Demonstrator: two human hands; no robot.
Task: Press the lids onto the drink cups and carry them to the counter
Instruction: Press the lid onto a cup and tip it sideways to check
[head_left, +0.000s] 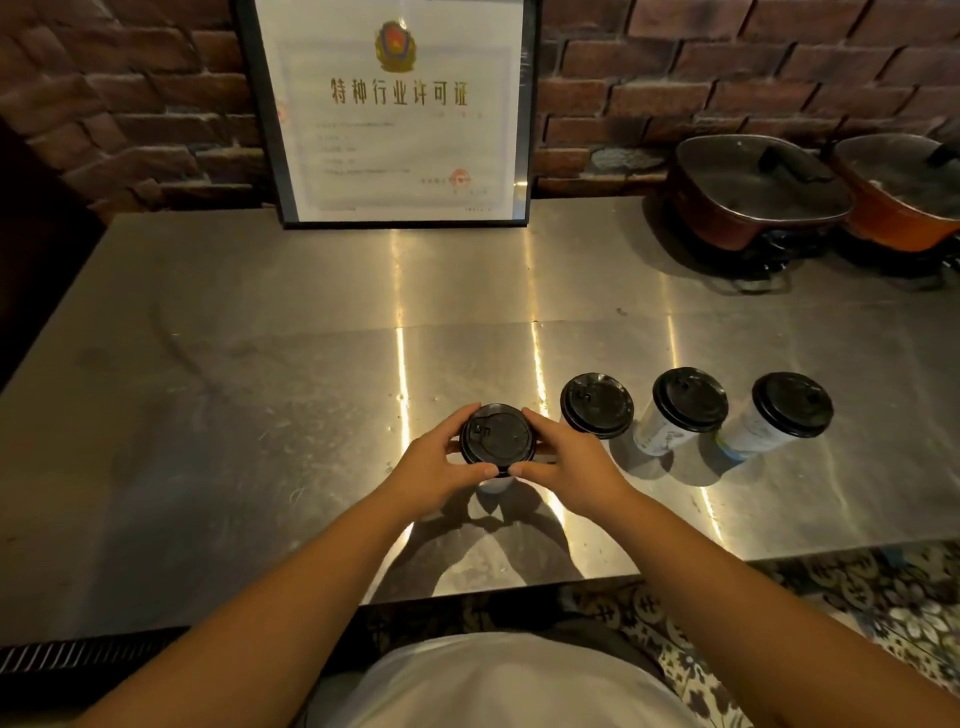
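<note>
Both hands, left hand (434, 467) and right hand (563, 462), have fingers (524, 470) clamped around the black lid (497, 434), seating it (three cups (675, 410) already capped); next, press evenly around the rim.

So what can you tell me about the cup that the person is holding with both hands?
The held cup is mostly hidden: only a sliver of pale wall shows under its black plastic lid. The lid is round, with a raised rim and a small moulded sip tab. The cup stands upright on the steel table, at the left end of a row of four lidded cups. The left hand and right hand grip the lid's rim from both sides.
</note>
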